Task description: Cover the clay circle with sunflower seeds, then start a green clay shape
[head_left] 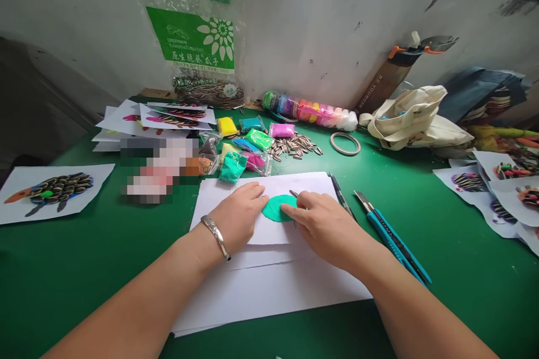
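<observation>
A flat teal clay disc (275, 208) lies on a white paper sheet (295, 184). My right hand (320, 227) presses its fingertips onto the disc from the right and covers part of it. My left hand (241, 216) rests on the paper, with its fingertips at the disc's left edge. A silver bangle (217, 237) circles my left wrist. A thin metal tip (293, 193) pokes out beside the disc, and the rest of it is hidden under my right hand. Below the sheet lies more white paper (269, 297).
Beyond the hands on the green cutting mat (463, 275) lie packets of coloured clay (257, 140) and loose sunflower seeds (295, 146). A craft knife (341, 195) and a blue utility knife (393, 238) lie to the right. Seed-and-clay pictures (50, 193) lie on both sides.
</observation>
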`<control>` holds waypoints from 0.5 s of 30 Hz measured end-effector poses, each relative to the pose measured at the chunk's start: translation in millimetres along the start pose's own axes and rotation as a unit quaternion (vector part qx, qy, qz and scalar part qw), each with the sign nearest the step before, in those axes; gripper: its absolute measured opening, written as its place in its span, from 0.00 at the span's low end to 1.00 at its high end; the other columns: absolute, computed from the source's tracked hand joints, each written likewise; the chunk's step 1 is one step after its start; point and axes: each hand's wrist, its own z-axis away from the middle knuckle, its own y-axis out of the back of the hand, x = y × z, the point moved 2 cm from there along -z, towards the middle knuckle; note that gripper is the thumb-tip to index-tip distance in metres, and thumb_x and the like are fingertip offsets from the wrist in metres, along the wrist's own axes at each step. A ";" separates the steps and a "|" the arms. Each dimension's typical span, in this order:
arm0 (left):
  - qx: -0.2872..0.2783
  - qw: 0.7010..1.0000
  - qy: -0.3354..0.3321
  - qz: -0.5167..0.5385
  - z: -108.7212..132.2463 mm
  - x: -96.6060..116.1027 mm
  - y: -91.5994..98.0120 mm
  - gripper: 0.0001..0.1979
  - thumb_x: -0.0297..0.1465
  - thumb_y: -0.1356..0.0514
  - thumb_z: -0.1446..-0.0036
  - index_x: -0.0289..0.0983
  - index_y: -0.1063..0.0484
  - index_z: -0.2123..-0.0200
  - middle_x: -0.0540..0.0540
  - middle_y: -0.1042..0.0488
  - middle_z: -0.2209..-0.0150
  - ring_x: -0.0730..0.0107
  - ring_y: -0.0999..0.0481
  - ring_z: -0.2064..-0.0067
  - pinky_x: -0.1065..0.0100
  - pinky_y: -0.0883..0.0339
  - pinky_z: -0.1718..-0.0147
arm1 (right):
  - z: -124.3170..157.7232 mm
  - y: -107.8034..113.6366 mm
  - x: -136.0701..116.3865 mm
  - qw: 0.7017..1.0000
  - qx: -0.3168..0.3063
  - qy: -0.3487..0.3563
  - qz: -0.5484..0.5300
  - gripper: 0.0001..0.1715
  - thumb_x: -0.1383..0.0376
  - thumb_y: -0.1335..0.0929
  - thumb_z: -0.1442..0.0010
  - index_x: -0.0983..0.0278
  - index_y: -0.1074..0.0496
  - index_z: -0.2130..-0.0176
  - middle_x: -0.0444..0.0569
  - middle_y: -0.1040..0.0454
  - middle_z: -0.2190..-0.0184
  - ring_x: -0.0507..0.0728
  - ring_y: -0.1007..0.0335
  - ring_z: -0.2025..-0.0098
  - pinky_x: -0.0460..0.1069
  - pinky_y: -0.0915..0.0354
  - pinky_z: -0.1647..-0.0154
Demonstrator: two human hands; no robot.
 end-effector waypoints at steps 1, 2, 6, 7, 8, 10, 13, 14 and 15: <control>0.001 1.000 0.000 -0.001 0.1 0.0 0.0 0.22 0.13 0.52 0.51 0.32 0.30 0.56 0.39 0.31 0.57 0.58 0.33 0.51 0.56 0.35 0.48 | -0.7 0.2 0.3 1.000 0.003 -0.007 0.001 0.22 0.75 0.39 0.41 0.57 0.30 0.52 0.47 0.35 0.68 0.54 0.43 0.68 0.49 0.54 0.69; 0.001 1.000 -0.001 -0.003 0.1 0.1 -0.1 0.22 0.13 0.52 0.52 0.33 0.30 0.56 0.38 0.31 0.56 0.58 0.34 0.50 0.56 0.35 0.48 | -1.5 0.3 0.6 1.000 0.007 -0.012 0.004 0.22 0.76 0.39 0.41 0.57 0.30 0.52 0.47 0.36 0.68 0.54 0.43 0.69 0.49 0.54 0.70; 0.000 1.000 -0.007 0.001 -0.4 1.3 1.0 0.24 0.13 0.52 0.52 0.34 0.31 0.55 0.40 0.31 0.56 0.59 0.34 0.50 0.57 0.36 0.47 | -3.4 -0.6 1.2 1.000 0.003 -0.006 0.027 0.18 0.75 0.38 0.42 0.58 0.29 0.56 0.47 0.35 0.69 0.54 0.43 0.69 0.49 0.55 0.70; -0.001 1.000 -0.008 0.002 -0.7 1.7 1.6 0.23 0.13 0.52 0.52 0.35 0.30 0.56 0.41 0.31 0.58 0.59 0.34 0.51 0.58 0.36 0.48 | -3.4 -1.0 1.7 1.000 0.000 -0.002 0.029 0.17 0.75 0.38 0.42 0.59 0.28 0.57 0.48 0.35 0.69 0.54 0.43 0.69 0.49 0.55 0.70; -0.003 1.000 -0.007 0.001 -0.9 2.1 2.2 0.22 0.13 0.52 0.52 0.35 0.30 0.57 0.41 0.31 0.59 0.60 0.33 0.52 0.58 0.35 0.49 | -3.1 -1.2 2.5 1.000 -0.002 -0.001 0.028 0.17 0.75 0.39 0.42 0.59 0.28 0.57 0.48 0.35 0.69 0.54 0.43 0.69 0.49 0.55 0.70; -0.008 1.000 -0.005 -0.003 -1.2 2.9 3.4 0.20 0.13 0.52 0.52 0.35 0.30 0.60 0.42 0.32 0.62 0.61 0.33 0.56 0.59 0.34 0.52 | -2.6 -1.2 5.1 1.000 0.005 -0.008 0.021 0.22 0.76 0.39 0.43 0.59 0.29 0.53 0.48 0.34 0.67 0.54 0.42 0.69 0.49 0.55 0.70; -0.017 1.000 -0.002 -0.011 -1.7 3.7 4.3 0.19 0.13 0.52 0.51 0.34 0.30 0.62 0.42 0.33 0.63 0.62 0.33 0.59 0.60 0.33 0.54 | -3.9 -1.3 9.4 0.999 0.031 -0.032 0.024 0.33 0.79 0.40 0.44 0.57 0.36 0.42 0.49 0.33 0.65 0.54 0.42 0.68 0.49 0.55 0.70; -0.019 1.000 -0.001 -0.012 -1.8 3.8 4.4 0.19 0.13 0.52 0.51 0.34 0.30 0.62 0.42 0.33 0.62 0.62 0.33 0.59 0.60 0.33 0.54 | -5.1 -1.7 10.3 0.998 0.035 -0.039 0.030 0.35 0.79 0.39 0.44 0.57 0.37 0.41 0.49 0.33 0.65 0.54 0.42 0.68 0.49 0.55 0.70; -0.020 1.000 0.000 -0.013 -2.0 3.9 4.4 0.19 0.13 0.52 0.51 0.34 0.30 0.61 0.42 0.33 0.62 0.61 0.33 0.58 0.60 0.33 0.54 | -6.6 -2.4 10.8 0.998 0.033 -0.043 0.037 0.34 0.78 0.39 0.44 0.56 0.36 0.42 0.49 0.33 0.65 0.54 0.42 0.69 0.49 0.56 0.70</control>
